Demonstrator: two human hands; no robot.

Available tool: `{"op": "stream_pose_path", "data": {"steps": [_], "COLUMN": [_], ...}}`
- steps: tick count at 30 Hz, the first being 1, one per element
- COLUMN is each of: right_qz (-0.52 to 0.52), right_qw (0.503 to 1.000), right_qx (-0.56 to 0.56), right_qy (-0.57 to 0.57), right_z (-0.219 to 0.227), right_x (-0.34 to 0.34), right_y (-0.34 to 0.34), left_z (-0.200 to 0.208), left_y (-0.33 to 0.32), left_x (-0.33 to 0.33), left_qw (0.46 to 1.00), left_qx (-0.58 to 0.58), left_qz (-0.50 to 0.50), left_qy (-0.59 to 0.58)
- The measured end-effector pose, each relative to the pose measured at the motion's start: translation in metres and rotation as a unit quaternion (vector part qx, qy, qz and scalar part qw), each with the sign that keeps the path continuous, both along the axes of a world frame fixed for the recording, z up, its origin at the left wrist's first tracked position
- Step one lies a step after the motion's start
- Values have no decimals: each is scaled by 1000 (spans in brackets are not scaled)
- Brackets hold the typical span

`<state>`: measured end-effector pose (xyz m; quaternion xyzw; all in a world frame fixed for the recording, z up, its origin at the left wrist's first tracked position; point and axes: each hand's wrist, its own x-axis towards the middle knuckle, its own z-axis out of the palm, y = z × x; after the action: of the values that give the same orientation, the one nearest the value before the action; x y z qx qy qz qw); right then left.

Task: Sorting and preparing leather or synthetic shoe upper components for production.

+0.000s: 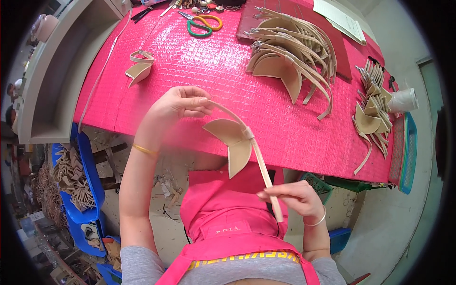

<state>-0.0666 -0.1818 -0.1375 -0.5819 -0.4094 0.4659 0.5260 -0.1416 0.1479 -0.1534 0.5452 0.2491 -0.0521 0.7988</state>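
I see one paper sheet, pale and printed, lying flat at the table's far right corner.

Grey short sleeves, pink apron, gold bangle, silver bangle.

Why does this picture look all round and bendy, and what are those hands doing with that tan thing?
There is no machine here. A person wears a camera on their head that looks down, and its wide lens bends the edges. The left hand and right hand each grip one end of a tan strap piece with a curved flap. On the pink table lie scissors, one small tan piece and two piles of similar tan pieces. A blue bin sits below.
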Motion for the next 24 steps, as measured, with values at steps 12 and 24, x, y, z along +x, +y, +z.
{"op": "stream_pose_path", "data": {"steps": [12, 24], "right_qz": [-235, -210], "right_qw": [971, 975], "right_qx": [39, -41], "right_qy": [-37, -66], "right_z": [-26, -21], "right_x": [-6, -3], "right_y": [126, 129], "left_z": [7, -5], "left_y": [-55, -64], "left_x": [-20, -18], "left_qw": [987, 984], "left_qx": [66, -6], "left_qz": [95, 154], "left_qy": [-111, -85]}}
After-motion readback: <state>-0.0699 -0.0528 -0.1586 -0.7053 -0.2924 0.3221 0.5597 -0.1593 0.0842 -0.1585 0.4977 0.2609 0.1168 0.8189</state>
